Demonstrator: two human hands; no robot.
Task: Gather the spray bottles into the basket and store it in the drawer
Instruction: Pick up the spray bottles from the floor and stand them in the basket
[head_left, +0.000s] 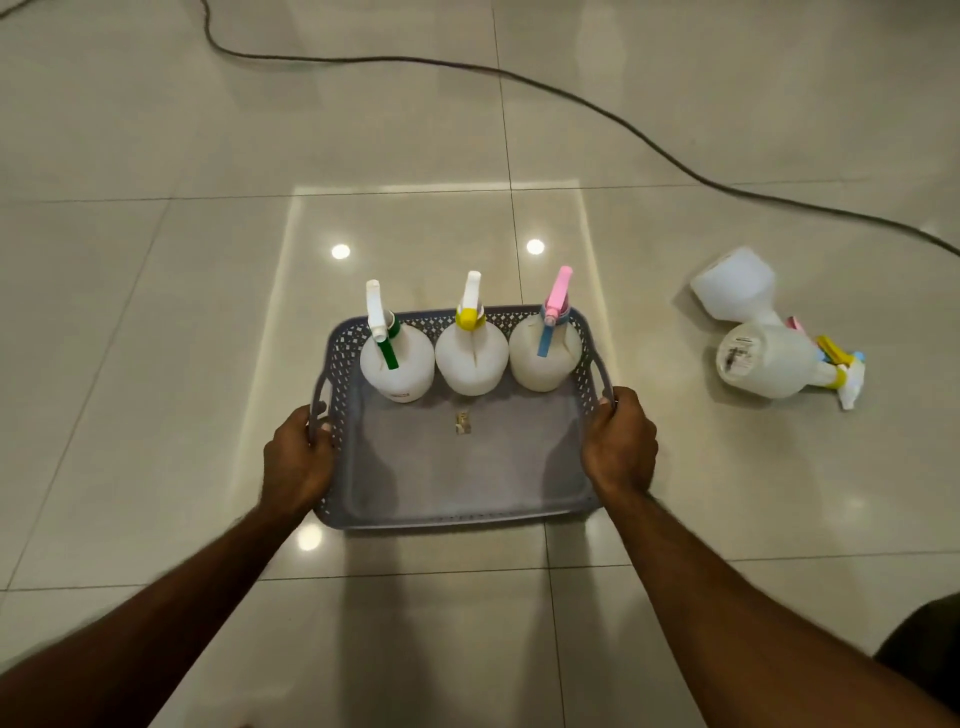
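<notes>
A: From the head view, how far along is the gathering?

B: Partway, I'd judge. Three spray bottles stand upright in a row along the far wall of the grey basket (457, 512): the green-trigger bottle (397, 364) on the left, the yellow-trigger bottle (471, 358) in the middle, the pink-and-blue bottle (544, 356) on the right. Two more bottles lie tipped over on the floor (156, 312) well to the right, the far fallen bottle (735, 286) touching the near fallen bottle (763, 361).

A: And the hands?

B: Both are closed on the basket's side handles. The left hand (297, 457) wraps the left handle, the right hand (621, 441) the right one. Whether the basket rests on the floor or is lifted slightly, I cannot tell.

A: What remains?

B: The two fallen bottles still need to go in, then the basket goes to the drawer, which is not in view.

A: Any room inside?

B: The near half of the basket is bare apart from a small scrap (462, 422) on its bottom, so two more should fit. Around it the floor is open; a dark cable (571, 98) snakes across the far side and off to the right, worth avoiding.
</notes>
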